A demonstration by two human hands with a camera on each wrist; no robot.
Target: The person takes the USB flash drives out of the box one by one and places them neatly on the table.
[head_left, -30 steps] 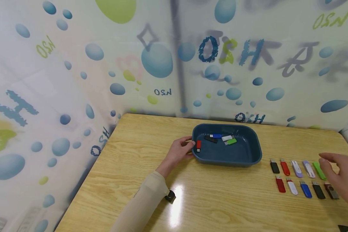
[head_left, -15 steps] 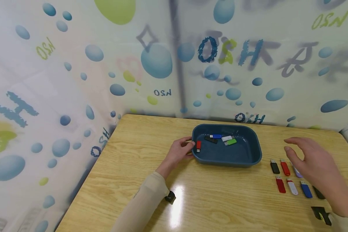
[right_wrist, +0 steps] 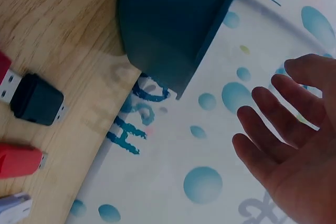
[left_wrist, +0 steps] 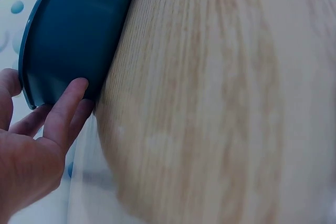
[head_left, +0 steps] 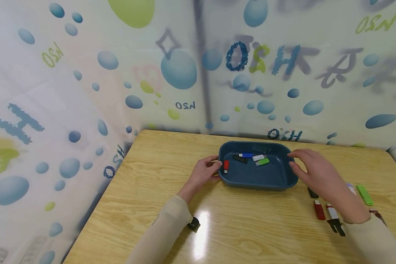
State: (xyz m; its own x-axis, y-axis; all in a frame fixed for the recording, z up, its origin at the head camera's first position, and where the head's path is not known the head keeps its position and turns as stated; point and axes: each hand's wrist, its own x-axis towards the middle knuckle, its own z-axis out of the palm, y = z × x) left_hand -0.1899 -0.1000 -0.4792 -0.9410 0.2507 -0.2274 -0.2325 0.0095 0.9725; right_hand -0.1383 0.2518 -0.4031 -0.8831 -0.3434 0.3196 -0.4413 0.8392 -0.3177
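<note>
A blue plastic bin (head_left: pixel 257 185) stands near the back of the table. My left hand (head_left: pixel 204 168) holds its left end, the thumb at the rim and fingers against the outer wall. Inside lie USB sticks: red (head_left: pixel 226 166), black (head_left: pixel 240 159), blue (head_left: pixel 245 155), white (head_left: pixel 258 157) and green (head_left: pixel 262 161). At the bin's right end is my right hand (head_left: pixel 320 176), fingers loosely bent, holding nothing; the right wrist view shows its fingers spread. Under and around the right forearm lie more USB sticks, including dark red (head_left: pixel 319 210) and green (head_left: pixel 364 195); some are hidden.
The wooden table (head_left: pixel 250 227) meets a patterned wall sheet (head_left: pixel 171 117) behind and at the left. A black strap piece (head_left: pixel 193 223) hangs at the left wrist, another (head_left: pixel 336 226) at the right.
My right hand has moved left from above the green stick at the row's right end to the bin's right rim. My left hand and the bin stay put.
</note>
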